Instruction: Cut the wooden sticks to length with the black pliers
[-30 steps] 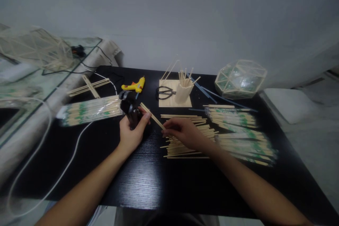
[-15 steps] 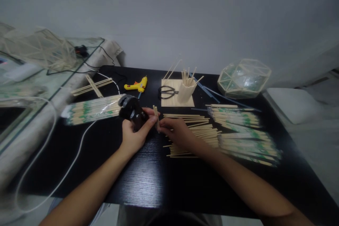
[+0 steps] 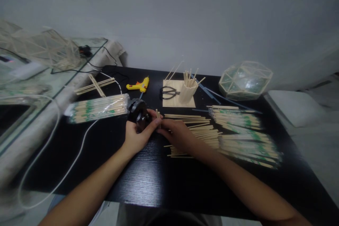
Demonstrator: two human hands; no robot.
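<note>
Sticks (image 3: 158, 114) are pinched together by the left hand (image 3: 140, 135) and right hand (image 3: 178, 131); a black tool (image 3: 137, 110) is also clasped in the left.

Left hand (image 3: 139, 136) and right hand (image 3: 180, 135) hold sticks (image 3: 158, 114).

Held sticks (image 3: 158, 113) partly hidden, probably by fingers (image 3: 166, 124).

This looks like a small craft workspace, whether in a home or a studio cannot be told: a black tabletop (image 3: 190, 187) by a plain grey wall (image 3: 169, 17) bears a yellow glue gun (image 3: 140, 85), black-handled scissors (image 3: 174, 93), loose wooden sticks (image 3: 205, 134), plastic-wrapped stick packs (image 3: 99, 108) and a faceted model (image 3: 245, 82).
</note>
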